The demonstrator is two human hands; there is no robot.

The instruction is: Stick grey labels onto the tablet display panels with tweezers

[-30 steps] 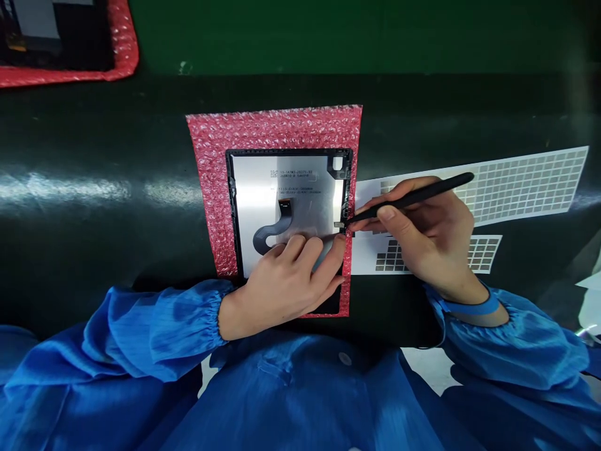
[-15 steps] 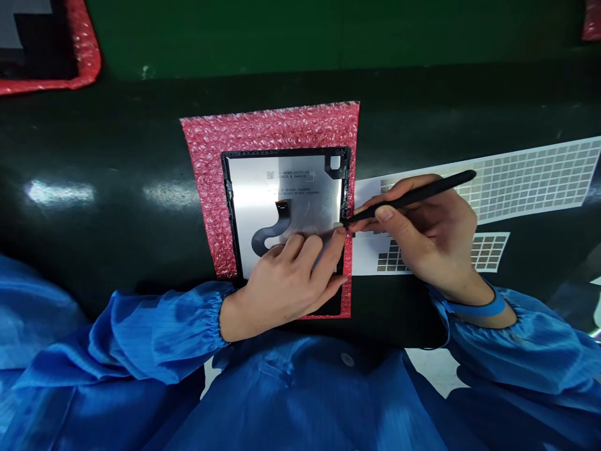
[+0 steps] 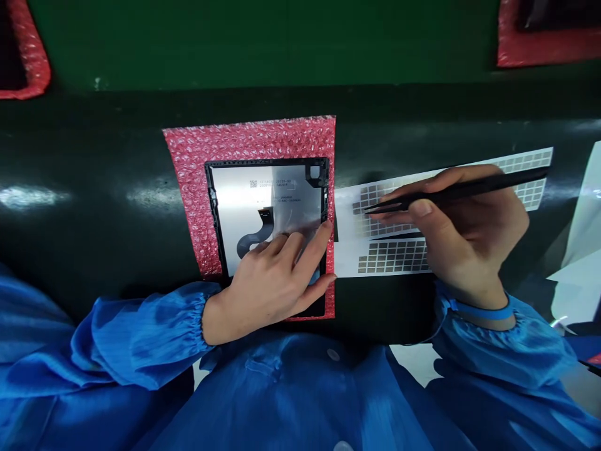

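Dark table [image 3: 117,235] carries everything, glossy in spots, so glare could hide a small part dropped there. Red bubble wrap [image 3: 248,141] lies on it in front of the person; soft base, so hard pressing might let the work rock or creep. Display panel [image 3: 235,203] sits on the wrap, metal back up in a black frame, toward the wrap's right edge. Upper sheet [image 3: 526,163] and lower sheet [image 3: 394,257], both white with grids of small grey pieces, lie right of it, ends just beside the wrap; can't tell if they tuck under. Neither looks held down, so a tug at one piece could drag the whole sheet. Right hand [image 3: 474,235] grips black tweezers [image 3: 493,186], tips over the upper sheet's grid; can't tell if they touch or hold a piece. Angled badly, they might crease or tear one, or lift two. Left hand [image 3: 265,285] grips nothing, lies across the panel's lower part, fingers loosely spread, index tip at the frame's right edge. If that hand slides, it could snag the curled flex cable [image 3: 268,225] just beyond its knuckles; too much force risks stressing the display.
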